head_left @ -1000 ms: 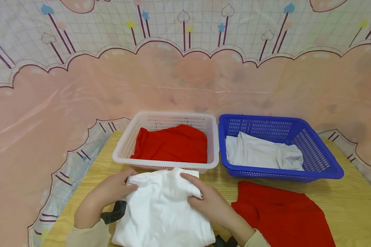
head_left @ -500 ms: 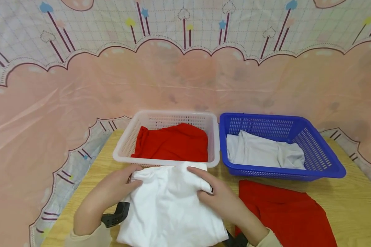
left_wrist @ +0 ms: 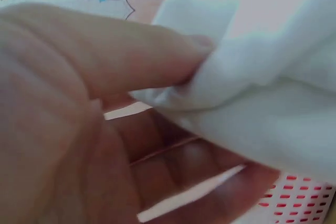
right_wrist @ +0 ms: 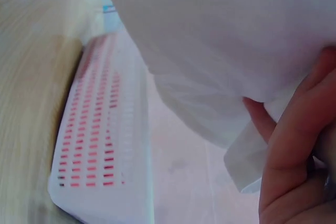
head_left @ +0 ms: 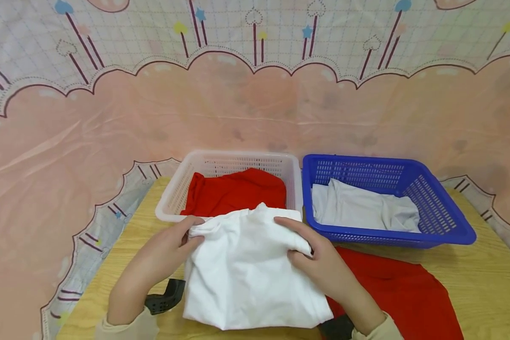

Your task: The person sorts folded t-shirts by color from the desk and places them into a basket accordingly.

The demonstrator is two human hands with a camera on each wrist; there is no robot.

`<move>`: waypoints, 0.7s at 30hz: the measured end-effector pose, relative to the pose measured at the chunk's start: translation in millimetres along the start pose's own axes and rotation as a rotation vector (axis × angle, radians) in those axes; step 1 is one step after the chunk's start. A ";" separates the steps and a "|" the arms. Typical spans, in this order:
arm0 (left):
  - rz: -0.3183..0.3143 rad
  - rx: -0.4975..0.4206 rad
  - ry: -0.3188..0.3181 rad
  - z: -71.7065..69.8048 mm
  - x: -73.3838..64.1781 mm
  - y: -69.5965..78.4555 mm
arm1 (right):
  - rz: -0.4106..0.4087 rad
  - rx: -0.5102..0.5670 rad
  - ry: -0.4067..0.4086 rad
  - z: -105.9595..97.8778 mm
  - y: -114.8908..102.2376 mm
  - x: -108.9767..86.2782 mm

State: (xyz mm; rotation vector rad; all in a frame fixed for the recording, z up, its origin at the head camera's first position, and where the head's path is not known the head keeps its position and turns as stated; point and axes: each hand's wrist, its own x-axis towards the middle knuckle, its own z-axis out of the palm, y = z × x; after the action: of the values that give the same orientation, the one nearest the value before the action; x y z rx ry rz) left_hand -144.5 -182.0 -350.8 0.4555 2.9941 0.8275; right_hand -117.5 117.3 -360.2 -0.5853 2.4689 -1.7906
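Both hands hold a folded white garment [head_left: 255,274] by its far edge, in front of the white basket. My left hand [head_left: 167,250] pinches its left corner; in the left wrist view the thumb [left_wrist: 152,59] lies on top of the fabric with the fingers beneath. At the right corner my right hand [head_left: 316,259] grips the folded layers between thumb and fingers. The right wrist view shows the garment's underside [right_wrist: 226,40] hanging above the table. A red folded garment [head_left: 399,293] lies on the table, partly behind the right forearm.
The white basket [head_left: 165,208] stands at the back with a red garment [head_left: 238,191] inside. Right beside it, a blue basket [head_left: 446,226] holds a white garment [head_left: 365,208]. A patterned curtain [head_left: 255,113] hangs behind the wooden table [head_left: 488,278].
Both hands have carried the white garment forward and to the right, lifting it. Its far edge now overlaps the front of the white basket in the head view.
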 end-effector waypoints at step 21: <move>0.038 -0.560 0.264 38.9 36.2 50.4 | -0.018 0.139 0.248 -52.0 9.4 2.0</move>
State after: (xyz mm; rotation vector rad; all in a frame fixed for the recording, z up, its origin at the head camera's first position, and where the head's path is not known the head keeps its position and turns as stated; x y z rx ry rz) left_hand -162.2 -111.2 -356.2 0.4052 2.7741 1.7735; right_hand -134.8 166.4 -351.1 -0.3990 2.4627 -2.1388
